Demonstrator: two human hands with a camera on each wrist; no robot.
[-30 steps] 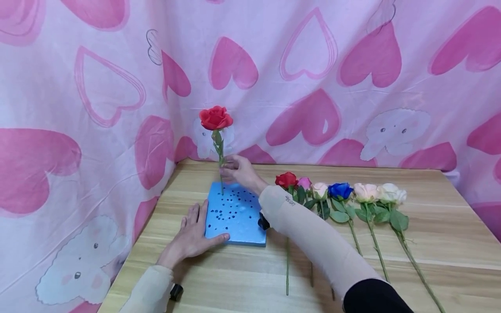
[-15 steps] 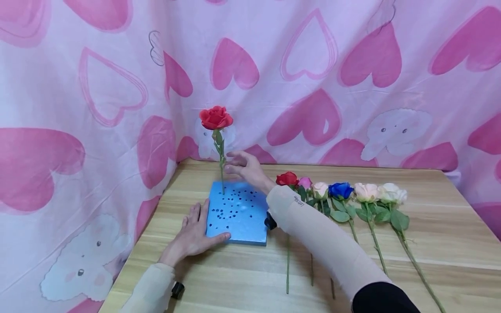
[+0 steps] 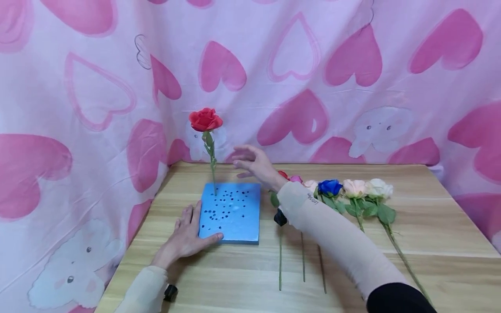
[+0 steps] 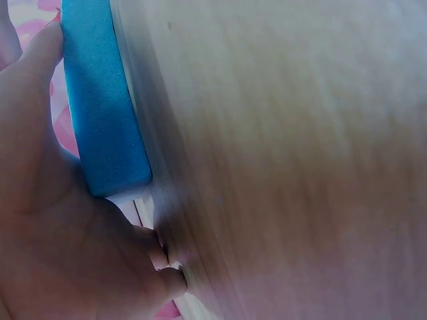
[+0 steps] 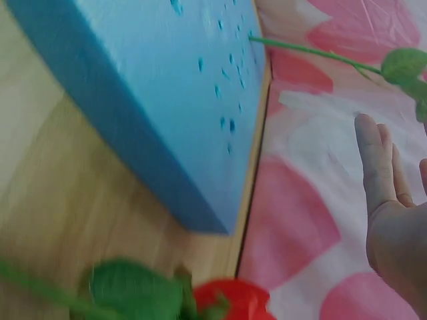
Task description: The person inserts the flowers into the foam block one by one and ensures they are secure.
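A red rose (image 3: pixel 205 119) stands upright with its stem in the far left part of a blue foam block (image 3: pixel 246 226) pitted with small holes. My left hand (image 3: pixel 188 234) rests along the block's left side, thumb over its near edge; the left wrist view shows the foam's side (image 4: pixel 107 100) against the thumb and palm. My right hand (image 3: pixel 256 165) is in the air to the right of the stem, fingers loosely extended and holding nothing. In the right wrist view the green stem (image 5: pixel 313 52) rises from the foam, apart from the fingers.
Right of the block lies a row of roses on the wooden table (image 3: pixel 219 278): a red one (image 3: pixel 283 174) and a pink one (image 3: pixel 296 178) partly behind my arm, then a blue rose (image 3: pixel 330 187), a pale pink rose (image 3: pixel 355 188) and a white rose (image 3: pixel 379 188). A heart-print curtain (image 3: pixel 235 26) hangs behind.
My right hand has let go of the standing rose's stem and moved right, away from it. The rose stays upright in the foam. My left hand keeps its place; the head view has shifted slightly.
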